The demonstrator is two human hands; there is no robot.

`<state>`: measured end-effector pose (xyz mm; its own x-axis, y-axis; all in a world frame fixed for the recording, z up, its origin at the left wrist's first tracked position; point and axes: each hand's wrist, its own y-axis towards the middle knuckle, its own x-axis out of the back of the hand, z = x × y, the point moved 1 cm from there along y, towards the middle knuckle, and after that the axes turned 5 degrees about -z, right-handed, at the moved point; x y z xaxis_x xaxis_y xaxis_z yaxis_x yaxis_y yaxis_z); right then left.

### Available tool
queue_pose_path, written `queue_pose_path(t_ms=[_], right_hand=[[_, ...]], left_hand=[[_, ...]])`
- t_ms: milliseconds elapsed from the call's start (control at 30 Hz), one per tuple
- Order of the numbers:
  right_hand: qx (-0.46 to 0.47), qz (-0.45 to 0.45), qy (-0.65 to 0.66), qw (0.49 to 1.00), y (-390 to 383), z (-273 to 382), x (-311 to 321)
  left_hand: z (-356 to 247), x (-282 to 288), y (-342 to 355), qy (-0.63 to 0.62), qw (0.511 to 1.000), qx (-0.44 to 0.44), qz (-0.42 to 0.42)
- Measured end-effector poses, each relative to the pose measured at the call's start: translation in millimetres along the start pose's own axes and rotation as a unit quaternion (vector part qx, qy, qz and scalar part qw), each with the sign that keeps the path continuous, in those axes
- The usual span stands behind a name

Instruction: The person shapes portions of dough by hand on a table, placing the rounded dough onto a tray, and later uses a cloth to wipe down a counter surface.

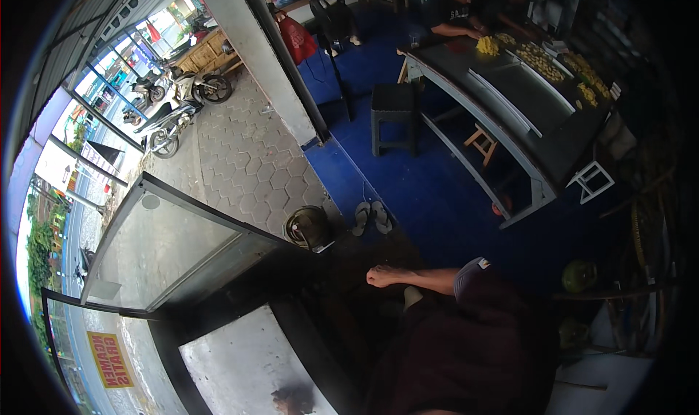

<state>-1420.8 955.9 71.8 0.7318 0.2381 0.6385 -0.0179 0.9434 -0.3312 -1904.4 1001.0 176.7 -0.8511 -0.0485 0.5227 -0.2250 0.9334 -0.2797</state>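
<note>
My right hand [382, 275] hangs in front of the dark maroon shirt [466, 342], its fingers curled in and nothing visible in them. It touches nothing; the pair of grey sandals [372, 218] on the floor is the nearest thing beyond it. At the lower edge, my left hand [285, 402] shows as a dim, partly cut-off shape over a pale, worn flat top [247, 353]. Its fingers are too blurred and dark to read, and whether it touches that top I cannot tell.
A glass-panelled cabinet [171, 233] stands at the left. Near it sits a round metal container [307, 227]. Beyond are a black stool [394, 120] and a long dark table [539, 102] with yellow food pieces, where people [455, 14] work. Motorcycles [171, 120] are parked outside.
</note>
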Motion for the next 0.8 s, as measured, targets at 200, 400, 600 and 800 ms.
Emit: queue_pose_path(t_ms=[200,400,600,800], right_hand=[[0.2,0.044,-0.134,0.97,4,141,-20],[0.444,0.154,0.293,0.833,-19,282,-31],[0.104,0.419,0.456,0.778,21,253,-95],[-0.075,0.45,0.757,0.468,-20,265,-36]], left_hand=[[-1,-4,-6,-0.051,0.998,-0.018,-0.032],[-3,-40,-23,-0.1,0.994,-0.026,-0.039],[20,-19,-56,-0.13,0.986,-0.012,-0.1],[28,15,-44,-0.14,0.984,-0.011,-0.105]])
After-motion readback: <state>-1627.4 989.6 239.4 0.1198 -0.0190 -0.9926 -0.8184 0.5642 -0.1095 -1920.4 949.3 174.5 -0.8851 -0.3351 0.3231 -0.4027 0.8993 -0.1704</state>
